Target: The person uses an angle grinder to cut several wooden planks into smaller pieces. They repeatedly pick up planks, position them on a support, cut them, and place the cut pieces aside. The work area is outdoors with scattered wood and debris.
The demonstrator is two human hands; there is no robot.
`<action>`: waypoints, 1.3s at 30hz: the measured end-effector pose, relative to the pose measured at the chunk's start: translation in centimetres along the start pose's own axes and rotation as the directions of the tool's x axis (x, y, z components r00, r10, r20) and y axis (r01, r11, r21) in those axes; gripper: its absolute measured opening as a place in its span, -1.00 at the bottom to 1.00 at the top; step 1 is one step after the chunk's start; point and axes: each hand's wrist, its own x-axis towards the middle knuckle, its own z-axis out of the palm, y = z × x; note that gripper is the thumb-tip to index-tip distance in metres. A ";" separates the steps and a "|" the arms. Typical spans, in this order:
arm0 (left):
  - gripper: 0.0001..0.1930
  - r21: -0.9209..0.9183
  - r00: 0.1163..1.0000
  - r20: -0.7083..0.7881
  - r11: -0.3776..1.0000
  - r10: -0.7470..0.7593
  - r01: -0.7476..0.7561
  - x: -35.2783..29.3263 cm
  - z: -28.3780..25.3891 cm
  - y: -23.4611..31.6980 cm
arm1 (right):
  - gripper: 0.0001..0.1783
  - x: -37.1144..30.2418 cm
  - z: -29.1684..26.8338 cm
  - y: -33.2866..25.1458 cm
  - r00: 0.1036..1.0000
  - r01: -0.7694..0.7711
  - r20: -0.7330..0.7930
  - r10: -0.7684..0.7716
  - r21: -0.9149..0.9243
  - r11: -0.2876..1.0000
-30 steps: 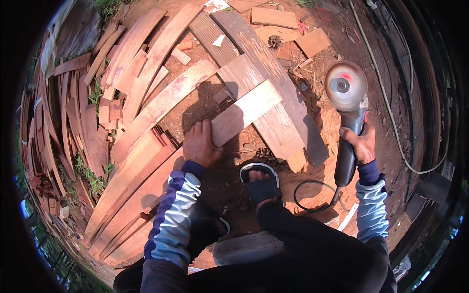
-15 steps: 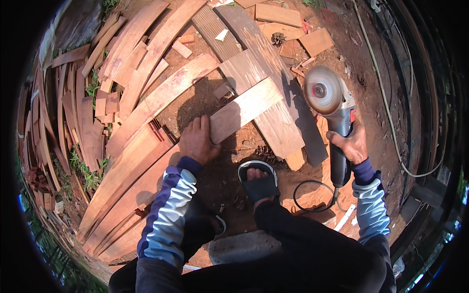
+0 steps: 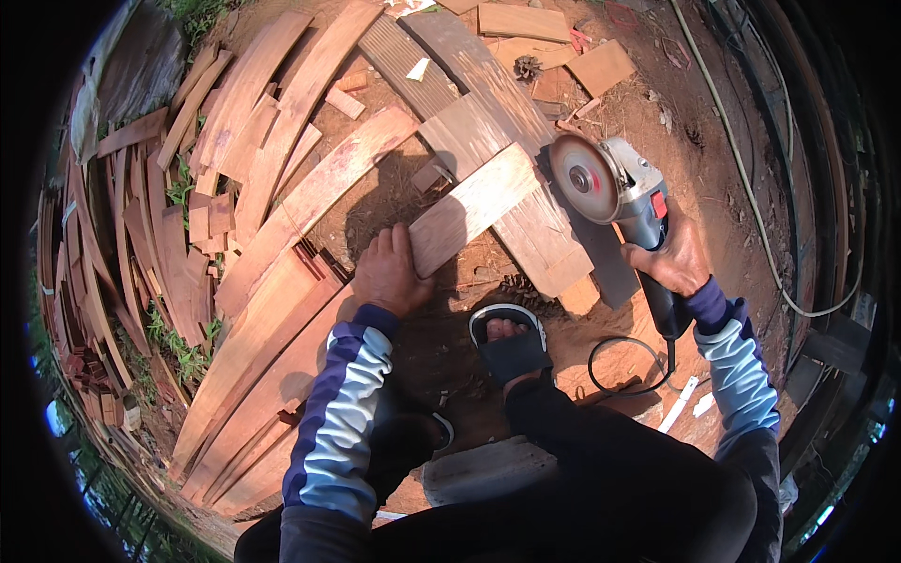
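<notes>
My left hand (image 3: 393,272) grips the near end of a short wooden board (image 3: 477,208). The board's far end rests across other planks (image 3: 540,246) on the ground. In my right hand (image 3: 674,260) is an angle grinder (image 3: 642,205), held by its dark body with the thumb wrapped round it. Its round disc (image 3: 583,177) faces up toward me, just right of the board's far end and apart from it. A black cord (image 3: 627,388) runs from the grinder's lower end and loops on the ground.
Long planks (image 3: 310,202) and stacked offcuts (image 3: 169,244) cover the left side. Wood scraps (image 3: 601,68) and a pine cone (image 3: 527,67) lie at the back. A pale cable (image 3: 741,169) curves along the right. My sandalled foot (image 3: 511,340) stands near the planks; a concrete block (image 3: 488,469) lies close to me.
My right hand has brought the grinder leftward, closer to the board's end, and turned it so its disc tilts. My left hand still holds the board. The view has shifted slightly.
</notes>
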 end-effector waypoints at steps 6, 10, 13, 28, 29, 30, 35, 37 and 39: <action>-0.11 0.040 0.999 0.030 0.999 -0.019 0.018 0.2 -1.3 1.5 | -0.25 0.8 -0.6 -1.1 0.991 -0.031 0.125 0.040 -0.076 0.997; -0.15 0.052 0.999 -0.034 0.998 0.039 -0.037 0.2 -0.8 1.3 | -0.24 1.3 -0.6 -0.3 0.988 -0.023 0.149 0.045 -0.144 0.989; -0.16 0.056 1.000 -0.001 0.998 0.011 -0.010 0.2 -0.7 1.2 | -0.23 1.5 -0.4 -1.1 0.981 -0.057 0.174 0.090 -0.186 0.981; -0.23 0.093 0.995 -0.087 0.995 0.053 -0.045 0.2 -0.2 0.9 | -0.22 1.7 0.5 -1.2 0.976 -0.037 0.203 0.080 -0.207 0.978; -0.23 0.095 0.995 -0.084 0.995 0.050 -0.042 0.2 -0.2 0.9 | -0.23 1.7 0.5 -1.1 0.977 -0.033 0.199 0.075 -0.206 0.978; -0.23 0.097 0.996 -0.081 0.995 0.046 -0.038 0.1 -0.2 0.8 | -0.23 1.7 0.7 -0.9 0.978 -0.029 0.195 0.070 -0.204 0.979; -0.22 0.093 0.998 -0.046 0.995 0.031 -0.026 0.3 -0.3 1.0 | -0.25 1.6 0.9 -0.3 0.984 0.023 0.176 0.011 -0.185 0.982; -0.22 0.092 0.999 -0.034 0.995 0.030 -0.027 0.3 -0.4 1.0 | -0.30 1.4 1.2 0.1 0.989 0.104 0.124 -0.085 -0.158 0.982; -0.21 0.098 0.999 -0.035 0.995 0.035 -0.031 0.3 -0.5 1.0 | -0.29 1.4 1.3 0.1 0.990 0.093 0.122 -0.075 -0.154 0.984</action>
